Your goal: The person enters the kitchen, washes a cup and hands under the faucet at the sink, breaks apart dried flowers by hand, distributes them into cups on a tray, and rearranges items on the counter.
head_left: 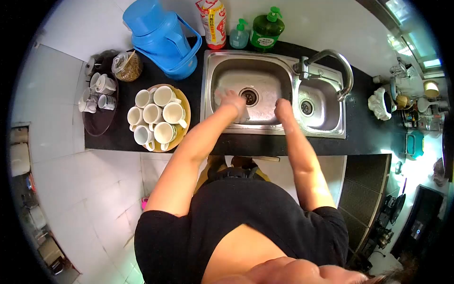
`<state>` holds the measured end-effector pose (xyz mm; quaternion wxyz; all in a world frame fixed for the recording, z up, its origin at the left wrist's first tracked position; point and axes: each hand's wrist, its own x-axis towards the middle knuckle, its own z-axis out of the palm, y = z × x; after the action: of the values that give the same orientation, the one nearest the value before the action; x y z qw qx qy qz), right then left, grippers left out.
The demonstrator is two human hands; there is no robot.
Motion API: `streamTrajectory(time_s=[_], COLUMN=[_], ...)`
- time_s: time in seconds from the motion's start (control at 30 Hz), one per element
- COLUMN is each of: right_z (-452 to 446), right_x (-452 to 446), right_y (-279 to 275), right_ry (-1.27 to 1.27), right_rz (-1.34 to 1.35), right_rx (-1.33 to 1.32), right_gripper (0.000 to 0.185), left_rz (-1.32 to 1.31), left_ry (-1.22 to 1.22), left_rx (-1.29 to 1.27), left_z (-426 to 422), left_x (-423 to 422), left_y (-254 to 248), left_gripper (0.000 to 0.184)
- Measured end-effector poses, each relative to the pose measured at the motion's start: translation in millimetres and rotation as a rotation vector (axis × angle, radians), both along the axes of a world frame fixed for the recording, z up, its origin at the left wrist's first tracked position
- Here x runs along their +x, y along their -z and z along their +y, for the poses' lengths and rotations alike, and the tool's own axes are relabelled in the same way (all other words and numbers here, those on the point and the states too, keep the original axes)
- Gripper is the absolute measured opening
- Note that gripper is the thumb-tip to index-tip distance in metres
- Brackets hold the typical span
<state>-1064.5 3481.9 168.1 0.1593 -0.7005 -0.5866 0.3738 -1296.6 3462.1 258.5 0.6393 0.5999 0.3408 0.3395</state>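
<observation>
My left hand is down in the large basin of the steel sink, left of its drain. A thin, pale, greyish cloth shows around the fingers and presses against the basin floor. My right hand is at the right side of the same basin, close to the divider, with its fingers curled closed. Whatever might be inside that hand is hidden. On the counter left of the sink, several white mugs stand upright on a round yellowish tray.
A curved faucet rises behind the small basin. At the back stand a blue thermos jug, a red-and-yellow bag and green pump bottles. A dark tray with cups and a lidded jar are farther left. A white pot stands right.
</observation>
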Motion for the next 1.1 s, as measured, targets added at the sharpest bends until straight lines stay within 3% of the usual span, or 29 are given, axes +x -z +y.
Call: streamTrajectory(time_s=[0.03,0.1,0.13,0.17,0.23,0.33,0.43,0.6,0.7,0.83,0.97,1.1], right_z=[5.7,31.8,8.3,-21.5,-35.5,-38.6,-43.3,-48.5,-45.6,-46.7,-47.3,-45.0], right_x=[1.8,-16.0,-30.7,-44.9,-65.6,-90.1,-109.9,-130.9,-139.1,-155.0,-162.5,-166.4], right_y=[9.5,-32.9,-61.3,-86.3,-111.3,-142.5,-151.1,-157.2,-151.6,-158.5,-158.2,-156.0], right_ry=[0.007,0.118,0.207,0.314,0.221,0.055,-0.037,-0.102,-0.159,-0.109,-0.109,-0.095], right_rz=[-0.102,0.462,0.749,1.031,1.123,1.154,1.143,1.141,1.176,1.227,1.270,1.303], right_rx=[0.116,0.040,-0.056,-0.134,-0.155,-0.171,-0.187,-0.225,-0.251,-0.304,-0.320,-0.319], right_gripper=[0.018,0.019,0.023,0.028,0.036,0.040,0.043,0.042,0.039,0.035,0.031,0.027], left_rz=[0.286,0.893,0.841,0.510,0.185,0.115,0.212,0.510,0.551,0.013,-0.199,-0.119], left_ry=[-0.091,-0.289,-0.311,-0.392,-0.499,-0.514,-0.553,-0.529,-0.598,-0.682,-0.700,-0.717], left_rx=[0.266,0.745,0.419,0.028,-0.066,0.023,0.237,0.581,0.593,-0.051,-0.096,-0.057], left_z=[-8.1,-2.1,-0.7,-0.3,-11.8,-25.0,-35.5,-45.4,-50.4,-62.9,-64.2,-64.3], left_x=[-2.5,-10.6,-12.8,-19.9,-29.7,-34.1,-44.4,-72.3,-84.2,-93.0,-101.2,-106.5], left_y=[12.2,24.9,24.5,10.4,18.9,-25.9,-51.0,-48.1,-49.6,-46.0,-37.3,-40.4], left_gripper=[0.024,0.021,0.020,0.017,0.015,0.012,0.011,0.009,0.009,0.011,0.012,0.011])
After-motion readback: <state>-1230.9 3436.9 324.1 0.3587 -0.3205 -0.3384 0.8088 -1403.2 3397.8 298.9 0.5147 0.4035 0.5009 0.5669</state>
